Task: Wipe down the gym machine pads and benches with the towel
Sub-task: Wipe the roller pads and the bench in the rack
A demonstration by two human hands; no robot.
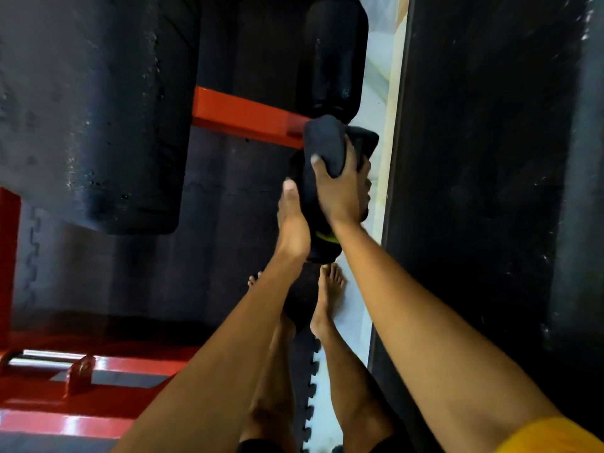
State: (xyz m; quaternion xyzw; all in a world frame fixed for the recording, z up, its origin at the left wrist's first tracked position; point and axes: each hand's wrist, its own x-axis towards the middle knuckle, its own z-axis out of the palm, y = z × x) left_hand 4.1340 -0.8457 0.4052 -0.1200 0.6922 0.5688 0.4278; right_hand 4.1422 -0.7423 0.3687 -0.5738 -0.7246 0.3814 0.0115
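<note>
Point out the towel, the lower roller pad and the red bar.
towel (327, 142): head view, on the bunched top fold.
lower roller pad (322, 253): head view, on its bare bottom end.
red bar (242, 114): head view, on the middle of its upper face.

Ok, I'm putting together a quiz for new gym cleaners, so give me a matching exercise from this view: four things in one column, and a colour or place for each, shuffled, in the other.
Column one:
1. towel
2. frame bar
3. sleeve
4. left hand

Column two:
A. red
B. holding the left side of the roller pad
C. yellow
D. gripped by the right hand

Pairs: 1-D, 2-A, 3-C, 4-B.
</note>
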